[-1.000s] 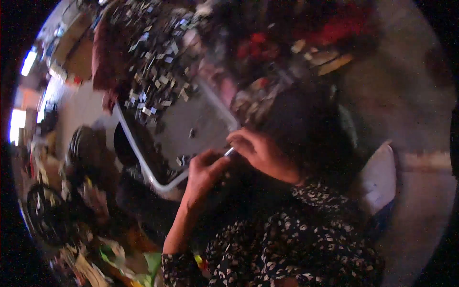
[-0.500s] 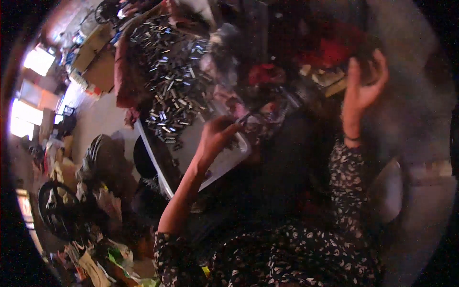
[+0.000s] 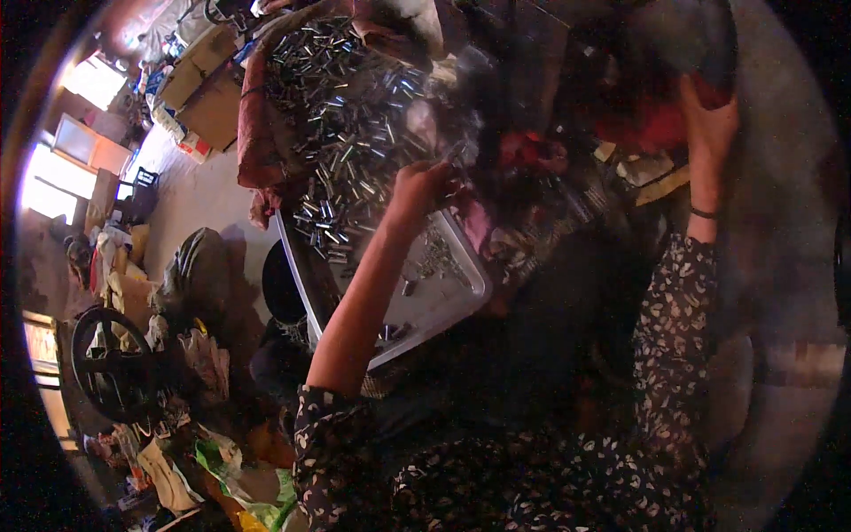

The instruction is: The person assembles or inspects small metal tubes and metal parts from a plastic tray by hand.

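Many short shiny metal tubes [image 3: 355, 164] lie heaped in a pale tray [image 3: 479, 288] at the upper left of centre. Over the tray's right side is my left hand [image 3: 424, 191], fingers pinched together near a small plastic-like glint; what they hold is too small and blurred to name. At the upper right, my right hand [image 3: 712, 129] is raised against a dark rounded part [image 3: 687, 40], thumb on its near side and the other fingers hidden. That part is dim and its kind does not show.
A red cloth-like thing [image 3: 532, 152] and a yellowish block [image 3: 660, 186] sit between my hands in shadow. Reddish cloth [image 3: 257, 133] drapes the tray's left side. Further left are cardboard boxes [image 3: 208, 93], a dark handwheel [image 3: 111, 363] and scattered bags [image 3: 235, 479].
My right hand has gone from spread fingers in the air to lying against the dark rounded part. My left hand has moved up a little over the tubes. The whole view has shifted slightly.
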`<state>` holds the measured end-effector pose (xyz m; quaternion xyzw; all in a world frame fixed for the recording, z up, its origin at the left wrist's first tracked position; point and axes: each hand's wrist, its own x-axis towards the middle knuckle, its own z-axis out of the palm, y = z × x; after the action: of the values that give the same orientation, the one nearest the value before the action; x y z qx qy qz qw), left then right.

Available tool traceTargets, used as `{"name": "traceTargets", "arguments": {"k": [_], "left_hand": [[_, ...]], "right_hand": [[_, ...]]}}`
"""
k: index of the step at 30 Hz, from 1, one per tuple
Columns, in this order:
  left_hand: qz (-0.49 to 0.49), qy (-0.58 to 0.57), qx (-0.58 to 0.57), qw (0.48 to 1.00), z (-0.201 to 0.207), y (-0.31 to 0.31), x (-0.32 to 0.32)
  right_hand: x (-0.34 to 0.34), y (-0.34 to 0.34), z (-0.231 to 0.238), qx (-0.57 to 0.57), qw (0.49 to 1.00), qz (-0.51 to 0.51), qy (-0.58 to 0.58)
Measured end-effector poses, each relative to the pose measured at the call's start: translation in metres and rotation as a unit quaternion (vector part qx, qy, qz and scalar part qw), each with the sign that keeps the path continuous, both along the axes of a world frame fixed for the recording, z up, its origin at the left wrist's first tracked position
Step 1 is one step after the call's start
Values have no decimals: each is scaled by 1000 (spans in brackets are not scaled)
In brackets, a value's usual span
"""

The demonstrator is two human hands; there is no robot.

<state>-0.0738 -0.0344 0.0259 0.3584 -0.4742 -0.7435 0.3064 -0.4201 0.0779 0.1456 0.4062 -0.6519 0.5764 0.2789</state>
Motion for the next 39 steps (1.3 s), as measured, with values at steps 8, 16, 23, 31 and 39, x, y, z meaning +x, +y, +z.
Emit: {"name": "traceTargets", "arguments": {"k": [8,16,23,31,39], "left_hand": [[-13,-4,-26,1000,-27,-26,-13],[-8,-121,-159,980,-20,-33,-20],[38,-133,-223,965,-48,-49,-40],[40,-135,-177,974,-42,-42,-30],[37,-88,-210,973,-40,-38,-73]], "right_hand": [[-8,-1,42,25,991,78,110],[17,-18,89,144,988,-2,52],[-3,-25,95,130,978,-64,152],[-3,-17,-12,18,998,-46,39],[-77,10,-6,32,995,13,92]]}}
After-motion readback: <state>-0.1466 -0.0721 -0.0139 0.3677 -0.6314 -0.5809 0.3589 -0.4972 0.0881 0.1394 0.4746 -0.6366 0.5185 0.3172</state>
